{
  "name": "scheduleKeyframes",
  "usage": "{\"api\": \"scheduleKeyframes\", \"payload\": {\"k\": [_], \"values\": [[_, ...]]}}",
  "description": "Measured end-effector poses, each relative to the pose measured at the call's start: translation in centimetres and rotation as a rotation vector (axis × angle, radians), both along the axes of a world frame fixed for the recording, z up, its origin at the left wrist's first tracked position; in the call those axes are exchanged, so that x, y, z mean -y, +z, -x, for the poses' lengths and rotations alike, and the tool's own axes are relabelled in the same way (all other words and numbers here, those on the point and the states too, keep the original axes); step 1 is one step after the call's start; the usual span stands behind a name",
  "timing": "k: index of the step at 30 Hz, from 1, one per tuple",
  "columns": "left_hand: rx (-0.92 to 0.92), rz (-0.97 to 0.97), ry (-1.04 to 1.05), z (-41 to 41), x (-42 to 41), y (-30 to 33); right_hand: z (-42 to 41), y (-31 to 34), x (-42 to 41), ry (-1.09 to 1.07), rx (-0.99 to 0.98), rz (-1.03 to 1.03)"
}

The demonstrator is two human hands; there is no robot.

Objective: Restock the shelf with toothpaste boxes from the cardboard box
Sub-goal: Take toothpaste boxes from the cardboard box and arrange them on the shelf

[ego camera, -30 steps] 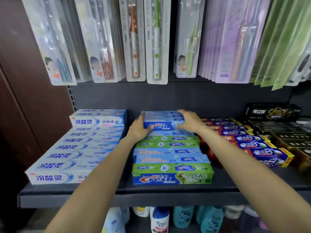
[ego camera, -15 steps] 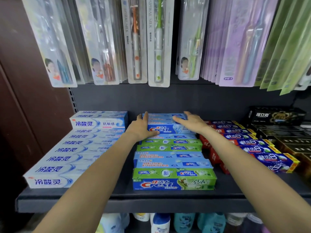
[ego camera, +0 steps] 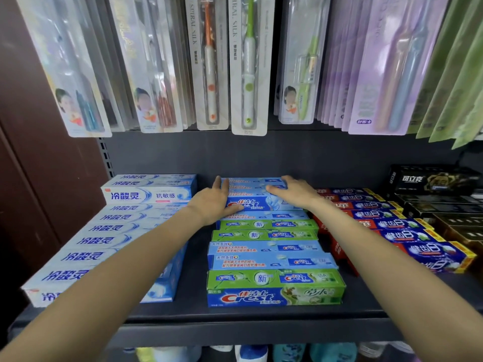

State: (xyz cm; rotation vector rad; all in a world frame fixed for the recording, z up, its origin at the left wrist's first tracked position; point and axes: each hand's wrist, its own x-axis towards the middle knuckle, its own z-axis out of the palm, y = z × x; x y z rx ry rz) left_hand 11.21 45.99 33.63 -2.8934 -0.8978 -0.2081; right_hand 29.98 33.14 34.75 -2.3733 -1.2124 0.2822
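A stack of blue Crest toothpaste boxes (ego camera: pixel 258 203) sits at the back of the middle column on the dark shelf (ego camera: pixel 248 330). My left hand (ego camera: pixel 211 202) clasps the stack's left end, fingers along the side and thumb across the front. My right hand (ego camera: pixel 292 190) lies flat on top of the stack near its right end, fingers spread. In front of the stack, green and blue Crest boxes (ego camera: pixel 274 296) run in a row to the shelf's front edge. The cardboard box is out of view.
White and blue toothpaste boxes (ego camera: pixel 146 195) fill the left column, red and blue ones (ego camera: pixel 418 253) the right, and black boxes (ego camera: pixel 433 180) the far right. Toothbrush packs (ego camera: pixel 248 74) hang close above the shelf. Bottles (ego camera: pixel 251 354) stand on the shelf below.
My right hand has slid from the stack's right end onto its top. The left hand stays at the left end. The view has moved slightly closer.
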Motion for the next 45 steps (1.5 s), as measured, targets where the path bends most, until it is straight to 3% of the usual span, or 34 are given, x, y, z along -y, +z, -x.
{"api": "scheduleKeyframes", "payload": {"k": [5, 10, 14, 20, 26, 35, 45], "values": [[-0.045, -0.114, -0.071, 0.1, -0.7, 0.2, 0.5, -0.1, 0.2, -0.031, 0.184, 0.113], [-0.04, -0.159, -0.094, 0.3, -1.0, 0.3, 0.1, 0.5, 0.1, -0.028, 0.145, 0.164], [-0.014, -0.188, -0.091, 0.5, -0.8, 0.1, 0.2, 0.0, 0.0, -0.017, 0.226, 0.198], [0.077, -0.122, -0.094, 0.4, -1.1, -0.5, 0.6, 0.2, 0.0, -0.012, 0.202, 0.17], [0.233, 0.131, -0.104, 0.5, -0.7, -1.3, 0.7, -0.6, -0.1, -0.031, 0.145, 0.142], [0.246, 0.123, -0.092, 0.9, -0.5, -1.1, 0.5, -0.6, 0.9, -0.012, 0.089, -0.003], [0.243, 0.146, -0.087, 0.7, -0.4, -1.2, 0.1, -0.8, 0.8, 0.042, 0.121, -0.033]]}}
